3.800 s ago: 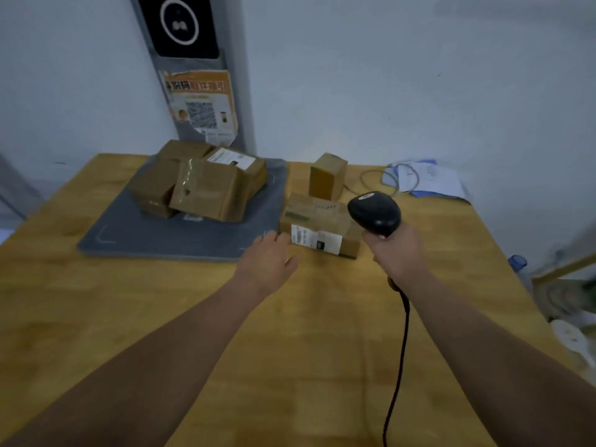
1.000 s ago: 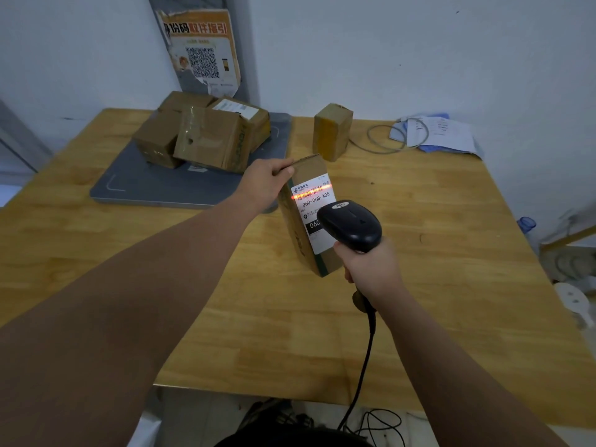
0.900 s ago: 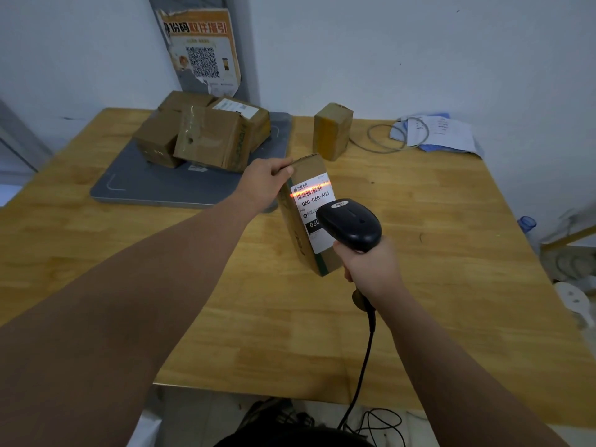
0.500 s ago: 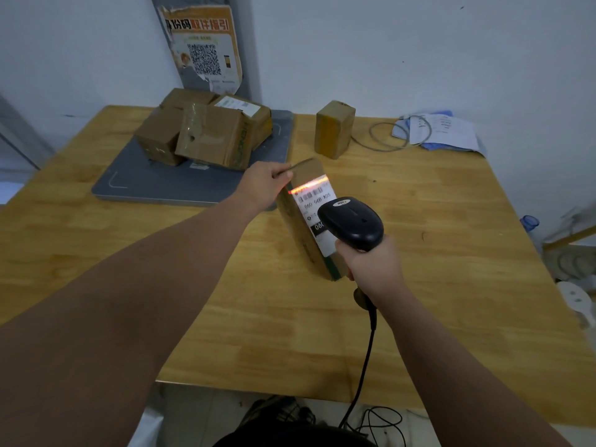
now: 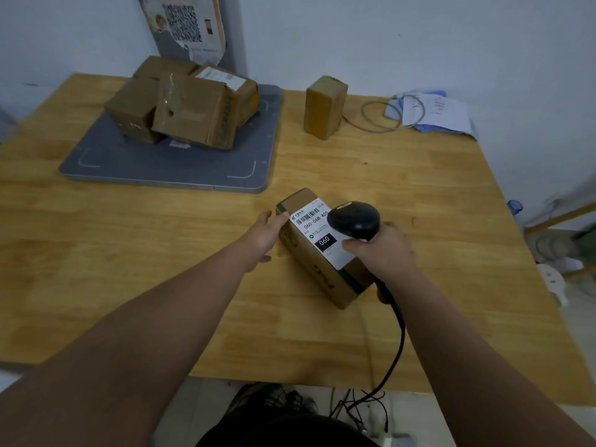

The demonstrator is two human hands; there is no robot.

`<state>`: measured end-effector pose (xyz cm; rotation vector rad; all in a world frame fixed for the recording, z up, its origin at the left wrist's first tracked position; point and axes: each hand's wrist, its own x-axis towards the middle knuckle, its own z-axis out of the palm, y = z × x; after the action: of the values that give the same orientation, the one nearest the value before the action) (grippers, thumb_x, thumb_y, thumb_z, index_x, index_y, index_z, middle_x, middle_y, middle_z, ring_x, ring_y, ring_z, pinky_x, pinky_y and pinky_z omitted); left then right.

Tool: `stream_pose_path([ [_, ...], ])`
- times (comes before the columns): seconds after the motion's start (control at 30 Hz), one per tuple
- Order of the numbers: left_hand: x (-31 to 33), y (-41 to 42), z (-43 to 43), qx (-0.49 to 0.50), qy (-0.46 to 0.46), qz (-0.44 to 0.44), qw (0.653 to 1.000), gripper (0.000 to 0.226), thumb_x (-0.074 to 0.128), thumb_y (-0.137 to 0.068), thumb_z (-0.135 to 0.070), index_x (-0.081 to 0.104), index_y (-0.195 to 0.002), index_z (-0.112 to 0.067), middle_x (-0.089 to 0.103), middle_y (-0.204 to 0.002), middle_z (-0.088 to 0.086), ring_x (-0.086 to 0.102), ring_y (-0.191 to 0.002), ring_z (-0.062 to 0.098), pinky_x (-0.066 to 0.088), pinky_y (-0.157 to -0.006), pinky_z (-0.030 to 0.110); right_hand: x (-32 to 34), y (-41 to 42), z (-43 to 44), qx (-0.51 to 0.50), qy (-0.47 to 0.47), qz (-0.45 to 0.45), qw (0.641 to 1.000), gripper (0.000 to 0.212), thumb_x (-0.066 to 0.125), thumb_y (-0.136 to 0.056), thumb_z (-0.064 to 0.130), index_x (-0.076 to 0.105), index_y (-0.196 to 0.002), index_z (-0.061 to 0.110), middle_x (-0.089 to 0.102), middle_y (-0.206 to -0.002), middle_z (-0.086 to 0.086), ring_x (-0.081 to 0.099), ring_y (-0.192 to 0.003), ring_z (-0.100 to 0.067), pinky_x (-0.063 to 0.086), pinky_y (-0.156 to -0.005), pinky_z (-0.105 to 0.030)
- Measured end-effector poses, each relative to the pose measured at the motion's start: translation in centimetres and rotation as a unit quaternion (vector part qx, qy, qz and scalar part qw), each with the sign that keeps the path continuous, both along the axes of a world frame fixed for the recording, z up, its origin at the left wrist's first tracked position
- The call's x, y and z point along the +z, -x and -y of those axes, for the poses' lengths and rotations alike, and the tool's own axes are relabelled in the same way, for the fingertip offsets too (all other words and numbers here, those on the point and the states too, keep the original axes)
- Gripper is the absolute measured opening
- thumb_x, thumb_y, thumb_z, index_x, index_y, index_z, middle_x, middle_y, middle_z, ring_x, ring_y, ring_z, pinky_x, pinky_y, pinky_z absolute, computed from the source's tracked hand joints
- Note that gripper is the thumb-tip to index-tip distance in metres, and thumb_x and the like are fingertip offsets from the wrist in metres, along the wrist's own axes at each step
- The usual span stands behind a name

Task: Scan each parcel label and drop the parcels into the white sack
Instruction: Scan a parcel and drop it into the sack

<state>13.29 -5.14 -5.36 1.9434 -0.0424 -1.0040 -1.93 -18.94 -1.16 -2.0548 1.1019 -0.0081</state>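
Right hand point(image 5: 383, 250) is wrapped round the handle of the scanner point(image 5: 354, 219), whose black head hangs just over the label point(image 5: 317, 229), covering its right edge. Left hand point(image 5: 267, 232) holds the parcel point(image 5: 306, 266) at its far left end: my thumb lies over the top edge beside the barcode and my fingers sit against the side face. It is a light hold, I think, steadying more than lifting.

The parcel lies flat on the table point(image 5: 419, 188), label up, set at a slant between my two hands. No red line shows across the barcode, so I judge the scan of this one to be either just finished or not fired; I cannot tell which.

If the read is good, the next move is the drop. That calls for a firmer hold with the left, fingers further under or round the box, since the right is taken up with the scanner and its cable point(image 5: 399, 333). The white sack is not in view, so I must turn to find it before letting go.

More remains: the stacked parcels point(image 5: 193, 108) on the grey pad point(image 5: 161, 169), and one upright parcel point(image 5: 324, 108) near the wall.
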Motion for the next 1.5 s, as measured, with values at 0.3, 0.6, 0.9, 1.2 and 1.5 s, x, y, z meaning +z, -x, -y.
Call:
stream_pose_path([
  [0.3, 0.9, 0.1, 1.4, 0.078, 0.223, 0.03, 0.971, 0.056, 0.061, -0.088, -0.048, 0.031, -0.135, -0.039, 0.047, -0.137, -0.007, 0.047, -0.11, 0.006, 0.03, -0.091, 0.036, -0.6, 1.2, -0.7, -0.007, -0.261, 0.212, 0.942, 0.014, 0.07, -0.085, 0.004, 0.07, -0.09, 0.017, 0.074, -0.077, 0.008, 0.07, -0.076, -0.006, 0.053, -0.064, -0.02],
  [0.6, 3.7, -3.3, 0.7, 0.061, 0.19, 0.09, 0.976, 0.041, 0.062, -0.09, -0.039, 0.043, -0.126, -0.033, 0.054, -0.105, -0.013, 0.052, -0.091, 0.002, 0.037, -0.067, 0.021, -1.2, -0.6, -2.4, -0.035, -0.245, 0.274, 0.929, 0.038, 0.073, -0.081, 0.004, 0.061, -0.116, 0.014, 0.07, -0.105, -0.003, 0.068, -0.095, -0.013, 0.054, -0.07, -0.018],
  [0.9, 4.4, -3.5, 1.1, 0.066, 0.195, 0.116, 0.972, 0.049, 0.067, -0.085, -0.043, 0.049, -0.129, -0.032, 0.058, -0.122, 0.001, 0.057, -0.109, 0.018, 0.047, -0.084, 0.031, 1.6, -0.8, -3.3, -0.035, -0.161, 0.213, 0.963, 0.01, 0.066, -0.08, 0.003, 0.06, -0.072, 0.001, 0.05, -0.052, -0.003, 0.045, -0.042, -0.009, 0.038, -0.042, -0.016],
  [1.2, 4.3, -3.7, 0.7, 0.073, 0.197, 0.111, 0.971, 0.045, 0.065, -0.086, -0.043, 0.047, -0.126, -0.035, 0.056, -0.124, 0.002, 0.054, -0.113, 0.02, 0.044, -0.086, 0.032, 2.3, -0.2, -4.0, -0.027, -0.158, 0.202, 0.966, 0.008, 0.064, -0.078, 0.001, 0.059, -0.072, 0.0, 0.047, -0.051, -0.005, 0.042, -0.04, -0.009, 0.035, -0.04, -0.016],
  [1.5, 4.1, -3.7, 0.6, 0.075, 0.195, 0.116, 0.971, 0.05, 0.065, -0.087, -0.042, 0.044, -0.131, -0.032, 0.052, -0.13, 0.004, 0.051, -0.117, 0.023, 0.044, -0.096, 0.037, 2.5, 0.6, -5.0, -0.032, -0.159, 0.195, 0.967, 0.018, 0.065, -0.08, 0.0, 0.057, -0.065, 0.005, 0.048, -0.045, -0.001, 0.044, -0.034, -0.003, 0.038, -0.039, -0.012],
])
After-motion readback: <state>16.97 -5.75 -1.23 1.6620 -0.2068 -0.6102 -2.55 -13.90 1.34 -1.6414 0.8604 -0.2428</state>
